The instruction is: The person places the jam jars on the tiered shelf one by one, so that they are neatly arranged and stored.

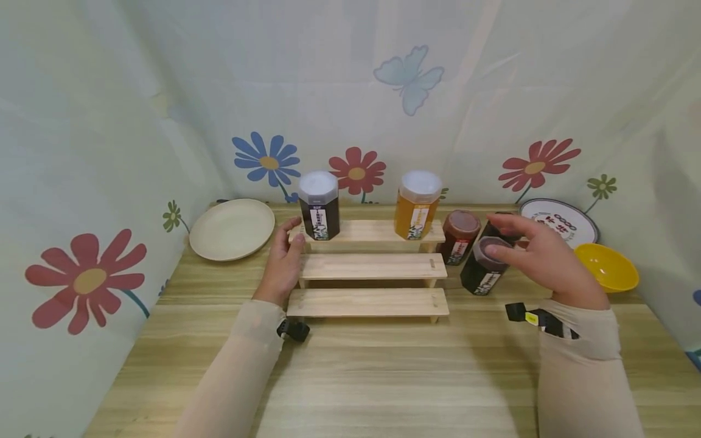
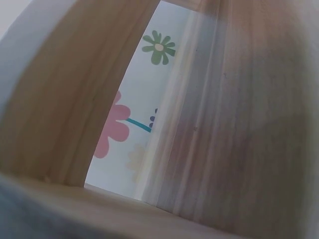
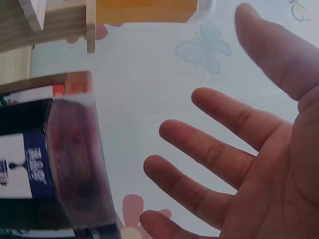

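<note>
A three-step wooden rack [image 1: 372,266] stands in the middle of the table. My left hand [image 1: 281,261] holds the left end of its top step, thumb in front; in the left wrist view the rack's wood [image 2: 259,124] fills most of the picture. On the top step are a dark jar [image 1: 319,207] at the left and an amber jar [image 1: 417,207] at the right, both white-lidded. Right of the rack stand a red jar [image 1: 459,237], a dark jar [image 1: 482,271] and another dark jar partly hidden. My right hand [image 3: 249,154] hovers over these, fingers spread, apart from the nearer dark jar [image 3: 25,167].
A cream plate [image 1: 232,230] lies at the back left. At the right are a patterned white plate [image 1: 583,228] and a yellow bowl [image 1: 608,267]. Flowered curtains [image 1: 328,91] close in the table [image 1: 356,377] at the back and sides.
</note>
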Available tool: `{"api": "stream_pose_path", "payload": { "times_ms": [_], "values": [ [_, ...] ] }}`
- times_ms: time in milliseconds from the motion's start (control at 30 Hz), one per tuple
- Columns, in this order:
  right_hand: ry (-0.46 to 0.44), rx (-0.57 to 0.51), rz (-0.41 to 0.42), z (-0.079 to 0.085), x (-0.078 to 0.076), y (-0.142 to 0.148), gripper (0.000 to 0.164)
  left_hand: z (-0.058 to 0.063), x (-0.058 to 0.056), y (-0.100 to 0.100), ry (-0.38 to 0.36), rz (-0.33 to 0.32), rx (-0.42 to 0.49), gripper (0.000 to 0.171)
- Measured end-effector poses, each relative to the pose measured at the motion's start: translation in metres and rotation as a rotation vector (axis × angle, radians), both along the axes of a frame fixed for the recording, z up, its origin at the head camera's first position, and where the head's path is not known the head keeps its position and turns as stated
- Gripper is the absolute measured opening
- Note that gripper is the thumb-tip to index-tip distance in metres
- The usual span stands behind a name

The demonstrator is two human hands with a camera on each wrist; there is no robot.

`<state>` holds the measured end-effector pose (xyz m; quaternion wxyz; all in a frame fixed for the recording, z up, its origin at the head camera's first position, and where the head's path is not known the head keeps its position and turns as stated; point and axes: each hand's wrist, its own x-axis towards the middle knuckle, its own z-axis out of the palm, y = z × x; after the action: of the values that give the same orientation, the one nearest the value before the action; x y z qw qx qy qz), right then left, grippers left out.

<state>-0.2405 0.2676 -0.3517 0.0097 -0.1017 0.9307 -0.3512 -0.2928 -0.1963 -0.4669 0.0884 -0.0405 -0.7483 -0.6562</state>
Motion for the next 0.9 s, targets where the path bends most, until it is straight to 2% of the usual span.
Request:
{"api": "stream_pose_path", "payload": {
  "times_ms": [200, 433, 633, 900],
  "values": [
    [-0.086, 0.113, -0.011, 0.000, 0.000, 0.007, 0.080, 0.000, 0.001, -0.001, -0.002, -0.004, 0.007, 0.046],
    [-0.142, 0.143, 0.030, -0.003, 0.001, 0.013, 0.084, 0.001, 0.001, 0.000, -0.004, -0.004, 0.019, 0.045],
    [-0.160, 0.165, 0.022, -0.006, -0.001, 0.014, 0.087, 0.000, 0.000, 0.000, 0.002, -0.014, 0.029, 0.045],
    [-0.178, 0.166, 0.034, -0.013, -0.007, 0.012, 0.081, 0.000, -0.001, -0.002, -0.003, -0.009, 0.018, 0.046]
  ]
}}
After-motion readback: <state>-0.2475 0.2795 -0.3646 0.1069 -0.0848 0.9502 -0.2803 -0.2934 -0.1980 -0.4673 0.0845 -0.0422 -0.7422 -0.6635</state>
